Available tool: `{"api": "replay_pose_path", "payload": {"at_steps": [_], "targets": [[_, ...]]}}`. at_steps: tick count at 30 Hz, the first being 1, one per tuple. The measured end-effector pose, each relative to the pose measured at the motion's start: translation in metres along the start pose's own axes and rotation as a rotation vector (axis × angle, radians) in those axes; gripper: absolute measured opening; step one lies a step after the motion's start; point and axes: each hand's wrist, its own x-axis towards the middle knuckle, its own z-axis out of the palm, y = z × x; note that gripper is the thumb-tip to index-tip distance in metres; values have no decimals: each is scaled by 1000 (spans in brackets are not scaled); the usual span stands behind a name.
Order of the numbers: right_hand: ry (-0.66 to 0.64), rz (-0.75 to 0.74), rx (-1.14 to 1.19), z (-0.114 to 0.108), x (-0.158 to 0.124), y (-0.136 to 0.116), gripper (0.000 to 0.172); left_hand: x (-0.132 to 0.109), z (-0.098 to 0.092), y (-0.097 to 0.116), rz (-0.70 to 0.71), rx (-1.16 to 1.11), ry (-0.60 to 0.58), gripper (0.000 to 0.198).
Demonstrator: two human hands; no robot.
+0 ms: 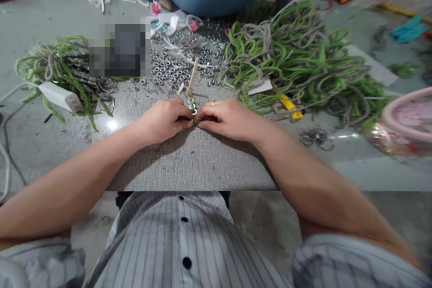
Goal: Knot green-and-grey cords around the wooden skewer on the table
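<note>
The person wears a light grey button-up shirt with thin dark vertical stripes, closed down the front by small round dark buttons, three of which show in a line along the placket. Its short sleeves, in the same striped cloth, show at the lower left and lower right corners, leaving both forearms bare down to the hands. A plain gold-coloured ring sits on a finger of the right hand, while the left hand carries no visible jewellery.
</note>
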Motion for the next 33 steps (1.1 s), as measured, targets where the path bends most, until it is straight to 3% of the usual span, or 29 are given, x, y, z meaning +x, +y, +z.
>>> {"api": "replay_pose_path", "payload": {"at_steps": [7, 18, 24, 30, 33], "targets": [[-49, 67, 30, -5, 0, -1, 16, -1, 2, -2, 37, 3, 24, 14], [-104, 144, 17, -13, -4, -2, 41, -2, 5, 0, 37, -7, 35, 16], [-105, 130, -28, -14, -5, -4, 38, -4, 4, 4, 41, 5, 31, 20], [23, 173, -64, -3, -3, -9, 25, -3, 7, 3, 25, 26, 29, 19], [48, 185, -109, 1, -3, -9, 27, -3, 8, 2, 32, 31, 42, 18]]}}
